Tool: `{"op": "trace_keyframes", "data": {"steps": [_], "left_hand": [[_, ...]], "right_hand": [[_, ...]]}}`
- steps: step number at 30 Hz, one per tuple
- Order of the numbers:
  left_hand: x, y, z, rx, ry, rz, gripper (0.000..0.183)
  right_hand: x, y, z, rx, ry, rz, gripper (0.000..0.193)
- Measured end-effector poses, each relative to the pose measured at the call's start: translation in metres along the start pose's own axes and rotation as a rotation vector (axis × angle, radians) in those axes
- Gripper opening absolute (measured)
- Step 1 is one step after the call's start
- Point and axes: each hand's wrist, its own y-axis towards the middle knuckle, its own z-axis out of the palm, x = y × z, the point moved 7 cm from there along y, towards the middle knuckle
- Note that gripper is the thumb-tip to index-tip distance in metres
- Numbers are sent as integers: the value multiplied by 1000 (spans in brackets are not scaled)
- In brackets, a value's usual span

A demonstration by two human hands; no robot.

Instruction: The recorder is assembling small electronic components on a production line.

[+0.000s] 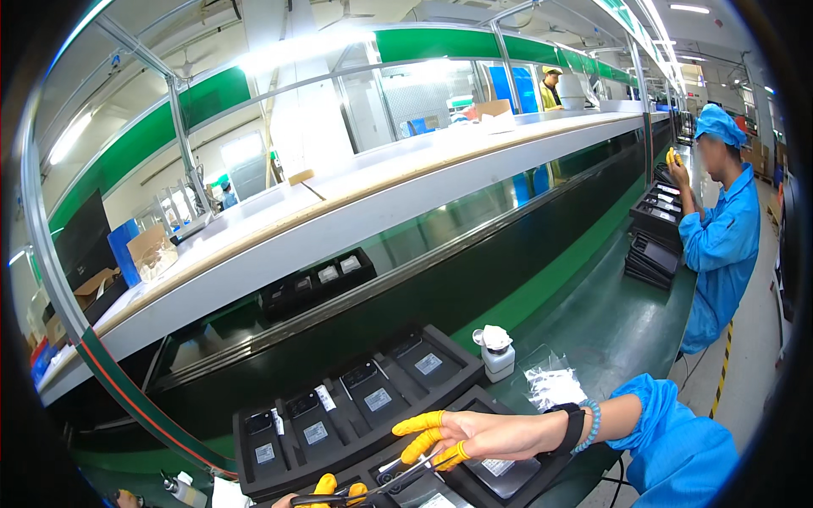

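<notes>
1. Left hand (326, 489), between six and seven o'clock: looks closed on a thin metal tool (403, 477).
2. Phone-like device (415, 493), six o'clock, in the near black tray (360, 472): probably light, stiff, slick, scratchable. I'd grab its side edges.
3. Right hand (495, 434), five-ish, fingers spread; can't tell if it's pinching anything.

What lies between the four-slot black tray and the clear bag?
A white bottle stands between the black tray and the clear bag; the head view shows it.

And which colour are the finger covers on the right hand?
The finger covers on the right hand are yellow, seen best in the head view.
</notes>
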Motion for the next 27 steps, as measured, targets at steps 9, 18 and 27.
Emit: {"op": "trace_keyframes", "data": {"steps": [9,18,27], "left_hand": [[-3,-2,1,-29,71,48,36],[-2,-11,-2,-70,103,85,27],[2,-22,-5,10,125,84,20]], "right_hand": [[-4,0,-6,-25,-41,29,65],[-2,0,-4,-55,-46,28,66],[-1,-8,-5,-139,4,65,62]]}}
